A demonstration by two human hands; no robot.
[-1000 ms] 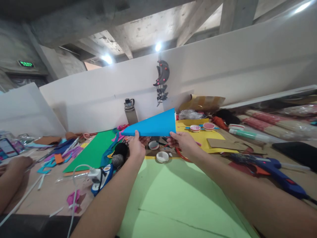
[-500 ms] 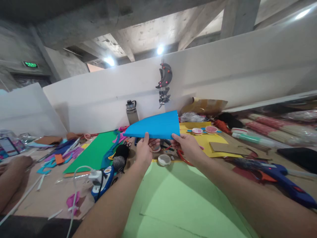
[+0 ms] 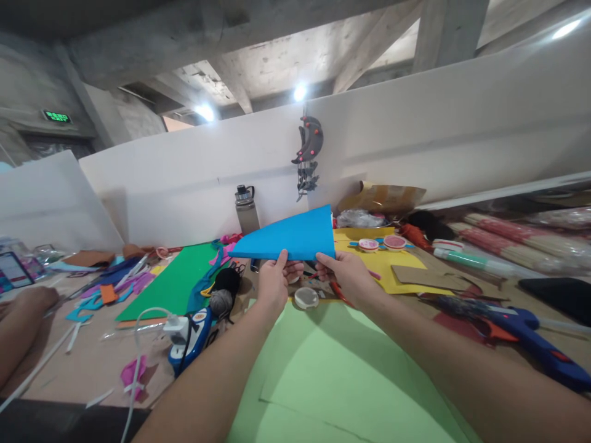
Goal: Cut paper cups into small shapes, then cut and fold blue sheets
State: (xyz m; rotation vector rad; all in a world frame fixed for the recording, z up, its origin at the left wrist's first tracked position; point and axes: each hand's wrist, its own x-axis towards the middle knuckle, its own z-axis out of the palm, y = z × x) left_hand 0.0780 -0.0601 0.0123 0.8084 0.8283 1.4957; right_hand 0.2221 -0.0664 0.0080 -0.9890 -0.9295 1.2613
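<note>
A blue foam or paper sheet (image 3: 290, 235), curved into a tapering cone-like shape with its point to the left, is held up above the table. My left hand (image 3: 276, 280) pinches its lower edge near the middle, thumb in front and fingers behind. At the wide right end my right hand (image 3: 344, 274) grips the bottom corner, also thumb in front. Below the hands lies a large light green sheet (image 3: 341, 375) with a faint drawn line. A small round whitish container (image 3: 306, 298) sits at its far edge.
Left are a green sheet (image 3: 168, 280), a blue-and-white power strip (image 3: 191, 341) with a cable, and yarn balls (image 3: 221, 301). Right are yellow paper (image 3: 410, 274) and a blue glue gun (image 3: 530, 338). A bottle (image 3: 247, 209) stands behind. Another person's arm (image 3: 23, 326) rests far left.
My left hand has slid slightly right along the blue sheet's lower edge. My right hand has shifted slightly left and down. The sheet's position is nearly the same.
</note>
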